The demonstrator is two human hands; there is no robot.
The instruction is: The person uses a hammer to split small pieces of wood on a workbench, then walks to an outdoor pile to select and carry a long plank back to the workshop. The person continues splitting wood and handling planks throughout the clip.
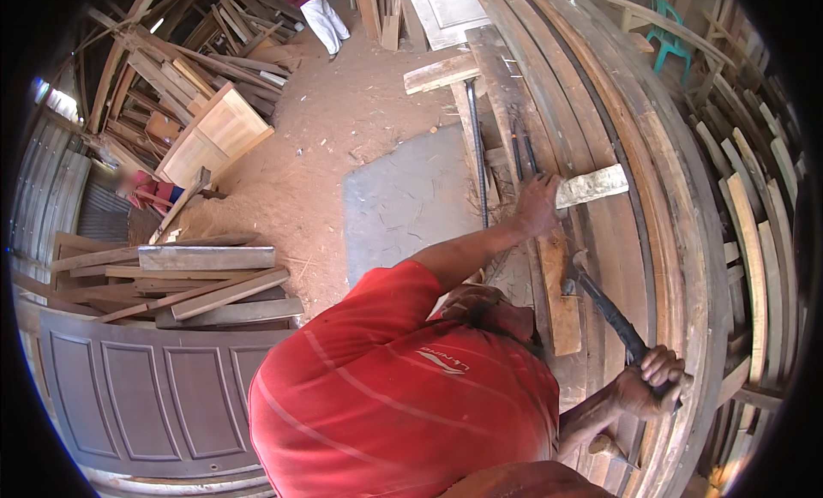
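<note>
My left hand (pixel 538 203) is closed round the near end of a short, pale, rough wooden block (pixel 593 187), which lies across long planks. Dark metal rods (pixel 517 147) run up to that hand. In my right hand (pixel 650 381) is the lower end of a hammer's black handle (pixel 613 313). Its metal head (pixel 580 261), partly hard to make out, is over the planks between my hands. Beside the head, a short board with a bright, worn edge (pixel 565 314) lies lengthwise. My torso in a red shirt hides the lower middle.
A long stack of planks (pixel 686 241) curves along the right. A ribbed bar (pixel 477 155) stands by a wooden crosspiece (pixel 441 74). Loose timber (pixel 206 258) and a dark panelled door (pixel 133 395) fill the left. One person (pixel 321 18) stands far off; another (pixel 154 189) sits left.
</note>
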